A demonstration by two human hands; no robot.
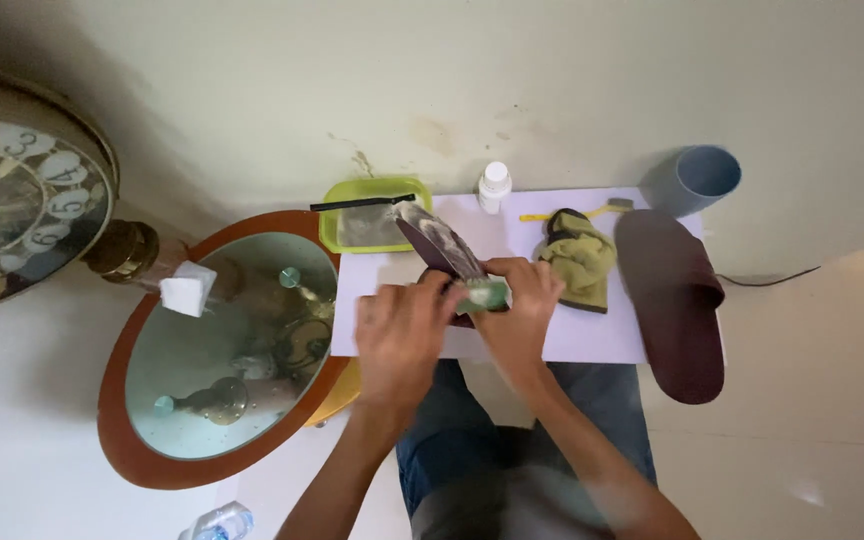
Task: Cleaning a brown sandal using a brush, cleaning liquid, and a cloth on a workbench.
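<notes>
— Nearest us, both hands over the white surface (592, 335): left hand (402, 335) w/ its grip clamped on a dark slipper (440, 245), sole up & tilted.
— And our right hand (522, 305)?
— Grip closed on a green brush (482, 294), touching the slipper.
— Beyond that?
— Yellow-green cloth (582, 262), 2nd slipper (674, 300) at right, green tray (372, 222), white bottle (494, 186), blue cup (697, 178) at the far edge.
</notes>
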